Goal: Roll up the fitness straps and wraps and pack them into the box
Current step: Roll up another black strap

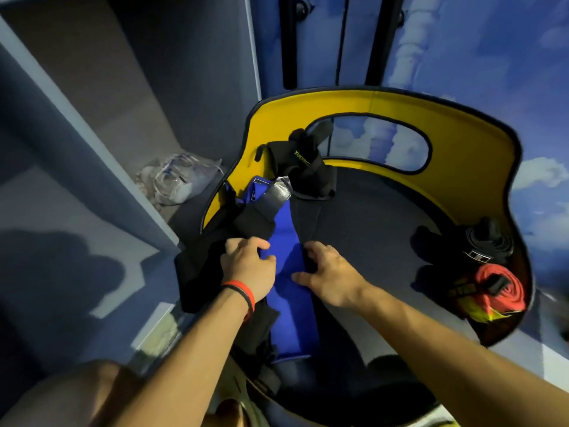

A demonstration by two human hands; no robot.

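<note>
box: yellow wall, dark floor; I'm looking straight down into it
blue wrap: lies flat and unrolled across the box floor, black fabric along its left side
left hand: pinches the wrap's left edge, thumb on the blue; red wristband
right hand: fingers bent onto the wrap's right edge, thumb on the blue; I can't tell if it grips
black wrap: bunched at the far wall, yellow lettering
black strap roll, red strap roll: just beside each other against the right wall

Cloud-painted blue wall; grey shelving (perhaps a locker) left, dim.
</note>
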